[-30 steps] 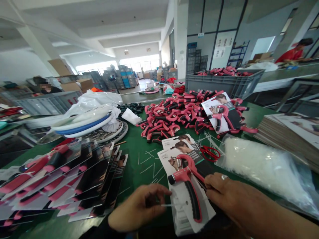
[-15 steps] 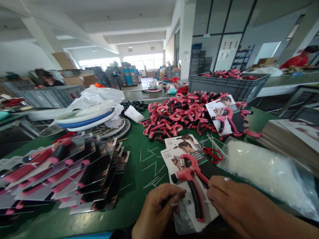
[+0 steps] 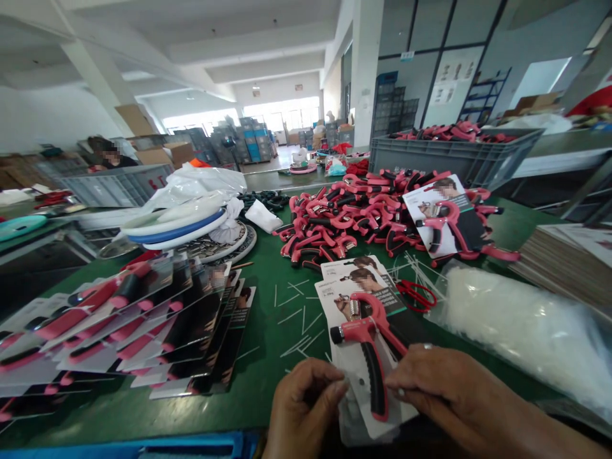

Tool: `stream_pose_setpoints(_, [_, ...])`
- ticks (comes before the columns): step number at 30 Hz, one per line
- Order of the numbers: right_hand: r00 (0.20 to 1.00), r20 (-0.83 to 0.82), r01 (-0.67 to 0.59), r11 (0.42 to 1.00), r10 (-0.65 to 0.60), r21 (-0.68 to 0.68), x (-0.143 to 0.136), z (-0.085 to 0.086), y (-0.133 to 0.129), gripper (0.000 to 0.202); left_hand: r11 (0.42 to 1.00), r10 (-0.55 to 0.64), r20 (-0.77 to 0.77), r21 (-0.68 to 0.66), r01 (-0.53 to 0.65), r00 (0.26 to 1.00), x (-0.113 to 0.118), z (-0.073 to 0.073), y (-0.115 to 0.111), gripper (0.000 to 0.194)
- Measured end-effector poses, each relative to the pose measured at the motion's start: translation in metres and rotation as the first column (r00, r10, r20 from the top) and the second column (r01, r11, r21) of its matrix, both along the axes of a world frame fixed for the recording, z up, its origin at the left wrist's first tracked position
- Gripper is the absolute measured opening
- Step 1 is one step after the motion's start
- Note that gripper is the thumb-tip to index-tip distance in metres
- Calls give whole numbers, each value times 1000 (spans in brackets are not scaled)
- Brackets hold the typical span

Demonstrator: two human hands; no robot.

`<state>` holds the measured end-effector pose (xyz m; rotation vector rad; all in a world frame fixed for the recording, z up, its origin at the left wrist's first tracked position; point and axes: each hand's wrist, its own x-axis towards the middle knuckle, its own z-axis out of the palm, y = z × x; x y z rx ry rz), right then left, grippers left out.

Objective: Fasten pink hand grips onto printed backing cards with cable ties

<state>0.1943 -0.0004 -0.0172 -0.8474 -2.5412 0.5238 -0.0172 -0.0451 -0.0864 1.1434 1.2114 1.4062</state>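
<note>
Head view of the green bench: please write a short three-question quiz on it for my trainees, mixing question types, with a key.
1. True or false: the red-handled scissors lie to the left of the nearest carded hand exerciser.

2. What shows above the rim of the grey crate behind the pink-and-black pile?
a) blue discs
b) pink pieces
c) folded cloths

3. Order from left to right: clear bag, red-handled scissors, stack of carded exercisers.

Key:
1. False; they lie to its right.
2. b
3. Stack of carded exercisers, red-handled scissors, clear bag.
</note>
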Motion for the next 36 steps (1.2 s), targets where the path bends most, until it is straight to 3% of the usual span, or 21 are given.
stream_pose_setpoints(3, [999, -45, 27, 998, -24, 62, -8, -1, 2, 20, 986, 144, 113, -101, -133, 983, 7, 2, 7, 25])
stream_pose_setpoints(7, [980, -168, 116, 993, -110, 30, -21, -7, 1, 13, 987, 87, 25, -134, -83, 996, 2, -3, 9, 25])
stream_pose_setpoints(10, [960, -177, 223, 975, -217, 12, -30, -12, -1, 11, 991, 123, -202, 82, -109, 972, 0, -3, 11, 12])
stream_pose_setpoints(12, [947, -147, 288, 958, -286, -8, -33, -15, -1, 8, 951, 151, -361, 308, -35, 920, 1, 1, 14, 1])
stream_pose_setpoints(14, [934, -113, 336, 941, -338, -42, -35, -16, -1, 7, 884, 166, -452, 461, 70, 877, 4, 6, 18, 10])
stream_pose_setpoints(16, [928, -92, 356, 932, -360, -63, -35, -17, -1, 5, 847, 181, -480, 520, 112, 858, 5, 8, 20, 16])
stream_pose_setpoints(23, [944, -74, 314, 944, -322, -98, -31, -20, 0, 10, 859, 193, -526, 499, 117, 828, 1, 1, 21, 21])
stream_pose_setpoints(36, [955, -83, 276, 955, -285, -112, -28, -23, -1, 15, 808, 269, -541, 577, 118, 797, 2, 3, 23, 22])
